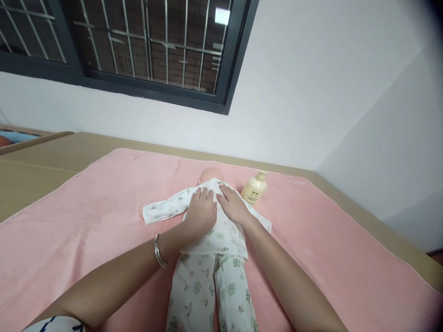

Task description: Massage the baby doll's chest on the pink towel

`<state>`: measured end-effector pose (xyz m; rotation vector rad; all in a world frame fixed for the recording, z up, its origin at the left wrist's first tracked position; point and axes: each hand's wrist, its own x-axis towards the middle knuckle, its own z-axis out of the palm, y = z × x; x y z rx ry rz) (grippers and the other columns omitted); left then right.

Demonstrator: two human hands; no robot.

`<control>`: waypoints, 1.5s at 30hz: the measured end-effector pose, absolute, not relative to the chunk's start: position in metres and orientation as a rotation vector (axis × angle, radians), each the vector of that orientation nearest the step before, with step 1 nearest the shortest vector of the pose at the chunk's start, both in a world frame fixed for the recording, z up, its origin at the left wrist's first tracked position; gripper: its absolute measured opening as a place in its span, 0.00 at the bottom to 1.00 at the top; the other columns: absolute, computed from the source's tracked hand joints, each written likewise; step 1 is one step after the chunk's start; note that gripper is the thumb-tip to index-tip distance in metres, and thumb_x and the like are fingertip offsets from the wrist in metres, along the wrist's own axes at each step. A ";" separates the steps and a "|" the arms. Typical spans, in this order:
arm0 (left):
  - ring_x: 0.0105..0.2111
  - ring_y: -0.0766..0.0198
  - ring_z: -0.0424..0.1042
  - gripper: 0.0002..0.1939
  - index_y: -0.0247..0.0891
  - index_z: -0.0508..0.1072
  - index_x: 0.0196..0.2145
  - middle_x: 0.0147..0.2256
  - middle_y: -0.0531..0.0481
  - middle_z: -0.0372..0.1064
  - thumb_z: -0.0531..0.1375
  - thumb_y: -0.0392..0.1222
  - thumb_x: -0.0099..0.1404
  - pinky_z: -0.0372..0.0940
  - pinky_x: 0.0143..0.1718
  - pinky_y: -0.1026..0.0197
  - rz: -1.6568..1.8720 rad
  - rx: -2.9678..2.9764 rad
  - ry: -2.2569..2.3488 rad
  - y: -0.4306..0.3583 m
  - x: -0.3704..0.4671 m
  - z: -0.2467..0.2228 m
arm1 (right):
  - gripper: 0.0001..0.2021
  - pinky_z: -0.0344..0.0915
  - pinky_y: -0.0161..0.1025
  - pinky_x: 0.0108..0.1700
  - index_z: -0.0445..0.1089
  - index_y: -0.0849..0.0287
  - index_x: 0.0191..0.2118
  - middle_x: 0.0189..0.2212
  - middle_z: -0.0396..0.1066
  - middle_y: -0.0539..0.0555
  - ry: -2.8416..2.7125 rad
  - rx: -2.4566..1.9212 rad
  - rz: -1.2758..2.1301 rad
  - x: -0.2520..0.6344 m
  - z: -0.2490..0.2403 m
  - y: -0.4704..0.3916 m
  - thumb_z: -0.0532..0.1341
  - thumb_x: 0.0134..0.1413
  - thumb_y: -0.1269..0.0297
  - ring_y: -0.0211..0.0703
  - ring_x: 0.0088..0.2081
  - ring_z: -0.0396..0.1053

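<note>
A baby doll [211, 174] in white pyjamas lies stretched out on a pink blanket [114, 198], its bald head away from me and no face showing. Its pyjama top [218, 240] and trousers [197, 286] carry a small green and brown print. My left hand [201, 213] rests flat on the upper left of the doll's torso, fingers pointing toward the head. Beside it, my right hand [234, 203] lies flat on the upper right, fingers stretched out. Neither hand holds anything. A silver bangle [159, 251] circles my left wrist.
Just right of the doll's shoulder stands a pale yellow pump bottle [254, 188] on the blanket. The wooden surface [83, 145] shows around the blanket's edges. A white wall [277, 92] rises behind it, with a dark-framed barred window [226, 99].
</note>
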<state>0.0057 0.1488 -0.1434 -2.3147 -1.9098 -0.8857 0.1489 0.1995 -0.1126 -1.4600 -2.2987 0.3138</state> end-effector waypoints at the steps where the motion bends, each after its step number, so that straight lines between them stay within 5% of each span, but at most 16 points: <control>1: 0.66 0.44 0.55 0.25 0.29 0.62 0.62 0.63 0.34 0.61 0.45 0.40 0.72 0.52 0.64 0.41 -0.884 -2.343 -1.881 0.145 0.007 -0.142 | 0.25 0.49 0.44 0.67 0.60 0.65 0.64 0.66 0.58 0.60 -2.311 -1.462 0.297 0.148 -0.111 0.197 0.47 0.67 0.60 0.48 0.66 0.55; 11: 0.64 0.48 0.59 0.25 0.29 0.65 0.59 0.61 0.33 0.63 0.42 0.44 0.73 0.53 0.64 0.44 -0.845 -2.451 -1.944 0.176 -0.016 -0.134 | 0.19 0.58 0.45 0.57 0.69 0.62 0.55 0.52 0.72 0.63 -2.288 -1.658 0.034 0.121 -0.100 0.160 0.47 0.66 0.67 0.54 0.56 0.66; 18: 0.63 0.45 0.60 0.24 0.24 0.65 0.59 0.60 0.28 0.63 0.46 0.41 0.71 0.53 0.63 0.44 -0.792 -2.351 -1.766 0.153 0.001 -0.139 | 0.24 0.47 0.48 0.67 0.60 0.66 0.64 0.66 0.58 0.63 -2.292 -1.594 0.240 0.140 -0.110 0.192 0.46 0.69 0.62 0.52 0.68 0.51; 25: 0.59 0.52 0.66 0.21 0.33 0.71 0.51 0.55 0.37 0.70 0.42 0.38 0.72 0.59 0.60 0.49 -0.812 -2.602 -1.842 0.177 -0.020 -0.124 | 0.27 0.48 0.48 0.67 0.56 0.73 0.66 0.66 0.55 0.70 -2.495 -1.630 0.036 0.117 -0.091 0.138 0.47 0.66 0.66 0.58 0.67 0.54; 30: 0.64 0.43 0.57 0.24 0.26 0.64 0.59 0.62 0.30 0.61 0.43 0.40 0.72 0.53 0.63 0.39 -0.806 -2.354 -1.933 0.160 -0.001 -0.136 | 0.23 0.51 0.44 0.66 0.62 0.67 0.63 0.65 0.60 0.64 -2.433 -1.547 0.214 0.132 -0.088 0.161 0.45 0.67 0.67 0.50 0.66 0.55; 35: 0.65 0.45 0.56 0.24 0.27 0.64 0.61 0.62 0.32 0.62 0.45 0.38 0.71 0.53 0.63 0.42 -0.798 -2.436 -1.806 0.150 0.004 -0.134 | 0.21 0.53 0.44 0.64 0.68 0.65 0.56 0.59 0.67 0.62 -2.354 -1.496 0.176 0.137 -0.099 0.183 0.44 0.68 0.67 0.48 0.62 0.61; 41: 0.60 0.49 0.63 0.20 0.32 0.70 0.52 0.56 0.35 0.68 0.44 0.39 0.71 0.56 0.62 0.46 -0.807 -2.481 -1.856 0.172 -0.013 -0.131 | 0.25 0.48 0.48 0.67 0.58 0.75 0.64 0.64 0.59 0.71 -2.420 -1.639 0.011 0.118 -0.100 0.151 0.45 0.67 0.67 0.57 0.66 0.54; 45: 0.63 0.48 0.60 0.22 0.30 0.67 0.56 0.60 0.35 0.64 0.44 0.40 0.71 0.54 0.63 0.45 -0.869 -2.397 -1.910 0.172 -0.009 -0.138 | 0.25 0.47 0.46 0.68 0.58 0.69 0.65 0.65 0.58 0.66 -2.446 -1.548 0.153 0.125 -0.096 0.157 0.46 0.66 0.67 0.51 0.68 0.53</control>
